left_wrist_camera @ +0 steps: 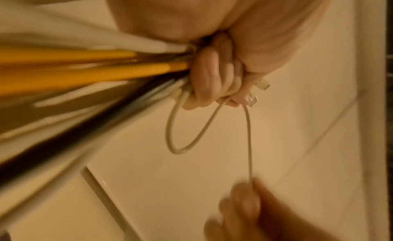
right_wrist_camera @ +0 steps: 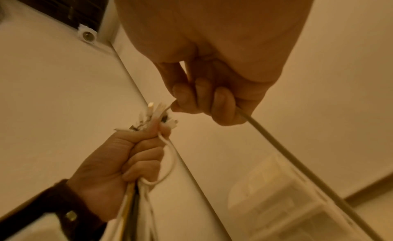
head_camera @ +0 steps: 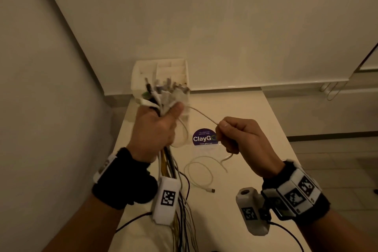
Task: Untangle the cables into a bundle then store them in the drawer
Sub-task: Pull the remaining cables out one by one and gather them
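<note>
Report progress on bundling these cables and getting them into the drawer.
Done: most cables sit gathered, plug ends up, in the left hand as a bundle.
In hand: the right hand pinches one white cable running from the bundle, its tail lying looped on the table.
Left: gathering that cable in, then storing everything in the drawer unit behind.

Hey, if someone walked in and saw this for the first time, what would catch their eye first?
Probably the left hand, raised over the white table and gripping a thick bundle of cables, connectors bristling above the fist and yellow, black and white strands hanging below. Next, the right hand pinches one thin white cable running across from that bundle. Behind stands a white drawer organizer, with a round purple ClayGo sticker on the table between the hands.
</note>
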Motion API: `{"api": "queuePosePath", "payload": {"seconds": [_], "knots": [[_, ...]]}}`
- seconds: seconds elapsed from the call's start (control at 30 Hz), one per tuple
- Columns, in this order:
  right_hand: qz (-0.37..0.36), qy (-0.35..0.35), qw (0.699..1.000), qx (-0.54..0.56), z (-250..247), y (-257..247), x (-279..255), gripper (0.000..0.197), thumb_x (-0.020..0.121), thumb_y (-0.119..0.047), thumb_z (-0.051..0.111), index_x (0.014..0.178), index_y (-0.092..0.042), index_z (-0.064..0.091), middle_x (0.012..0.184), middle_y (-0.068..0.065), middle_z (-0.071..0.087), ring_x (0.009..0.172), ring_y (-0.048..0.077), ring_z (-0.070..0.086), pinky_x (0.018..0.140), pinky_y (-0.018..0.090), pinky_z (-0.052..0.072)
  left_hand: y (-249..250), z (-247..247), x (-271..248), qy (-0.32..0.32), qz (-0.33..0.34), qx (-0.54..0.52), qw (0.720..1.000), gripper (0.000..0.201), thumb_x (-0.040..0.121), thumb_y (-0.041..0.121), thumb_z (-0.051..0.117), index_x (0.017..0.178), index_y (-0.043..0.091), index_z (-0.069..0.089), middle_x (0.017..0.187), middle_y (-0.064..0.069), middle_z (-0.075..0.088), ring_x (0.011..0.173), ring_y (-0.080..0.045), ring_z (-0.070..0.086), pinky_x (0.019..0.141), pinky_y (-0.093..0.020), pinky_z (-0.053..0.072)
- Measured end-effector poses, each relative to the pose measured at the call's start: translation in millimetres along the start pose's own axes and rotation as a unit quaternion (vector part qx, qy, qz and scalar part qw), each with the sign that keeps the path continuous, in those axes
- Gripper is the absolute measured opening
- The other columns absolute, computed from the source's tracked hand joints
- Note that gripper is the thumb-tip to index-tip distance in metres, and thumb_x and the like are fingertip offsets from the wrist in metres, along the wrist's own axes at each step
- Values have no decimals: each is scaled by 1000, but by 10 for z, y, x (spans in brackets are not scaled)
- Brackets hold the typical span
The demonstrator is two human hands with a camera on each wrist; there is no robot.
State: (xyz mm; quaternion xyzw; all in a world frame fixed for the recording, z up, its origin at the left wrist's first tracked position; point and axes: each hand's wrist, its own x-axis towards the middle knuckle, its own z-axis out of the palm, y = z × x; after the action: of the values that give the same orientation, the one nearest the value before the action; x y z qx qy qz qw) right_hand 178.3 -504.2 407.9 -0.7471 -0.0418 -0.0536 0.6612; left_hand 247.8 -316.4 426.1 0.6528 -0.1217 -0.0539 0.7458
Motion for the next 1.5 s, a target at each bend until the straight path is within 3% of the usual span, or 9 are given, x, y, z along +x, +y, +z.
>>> {"api": "queuePosePath", "payload": {"seconds": [0.27,0.43,0.6,0.8,0.87,1.0,1.17,1.3,1.5], "knots": [[62,26,993,-100,-56,392,-88,42,96,-22,56,55,-13,51,52,-2,41,52,12,34,56,28,32,-38,-543,83,196,50,15,979,33,90,21,66,66,10,46,39,6,29,28,-11,21,41,-16,25],[50,42,988,-142,27,241,4,43,87,-4,60,50,-8,37,50,2,30,52,16,29,49,17,31,-33,-285,-68,168,91,129,973,32,77,33,79,55,20,60,37,9,45,32,-7,39,47,-26,34],[61,53,983,-162,-48,43,122,36,81,-2,57,53,5,36,51,10,27,51,18,26,54,35,27,150,0,-189,193,176,145,954,35,78,16,77,58,29,51,44,22,55,44,10,52,53,-3,37],[22,27,999,17,-21,-265,148,35,83,-11,54,51,-6,41,50,4,29,43,11,26,49,25,28,109,384,-241,-63,76,163,982,16,79,11,75,86,24,72,57,23,65,55,8,60,55,-4,41],[6,-1,997,74,-1,-322,159,34,77,-21,58,51,-9,40,51,4,27,44,14,22,46,25,24,14,431,-212,-34,107,148,983,20,81,6,72,85,26,72,67,21,69,66,5,64,65,-9,45],[13,-25,998,54,-24,-276,101,37,88,-26,53,55,-13,48,51,-2,33,46,12,25,48,25,24,-41,354,-159,-18,77,117,990,28,85,8,69,67,29,64,45,18,55,41,4,51,50,-21,36],[40,-10,999,20,-94,-41,19,41,97,-21,53,69,9,52,58,13,37,49,13,29,49,25,25,-48,94,-62,31,41,49,998,25,81,22,71,60,22,58,42,12,41,30,-4,32,38,-15,26],[81,43,996,0,-213,212,-121,45,94,-27,55,60,2,50,53,4,38,49,14,29,49,26,27,37,-322,77,139,18,-48,989,22,91,9,62,71,11,51,39,8,31,28,-5,20,37,-10,20],[99,103,990,16,-201,336,-132,42,88,-5,59,56,9,37,52,10,29,46,17,26,49,30,27,-117,-443,2,158,57,88,982,19,83,26,74,96,12,71,44,9,45,32,-6,33,45,-19,29]]}}
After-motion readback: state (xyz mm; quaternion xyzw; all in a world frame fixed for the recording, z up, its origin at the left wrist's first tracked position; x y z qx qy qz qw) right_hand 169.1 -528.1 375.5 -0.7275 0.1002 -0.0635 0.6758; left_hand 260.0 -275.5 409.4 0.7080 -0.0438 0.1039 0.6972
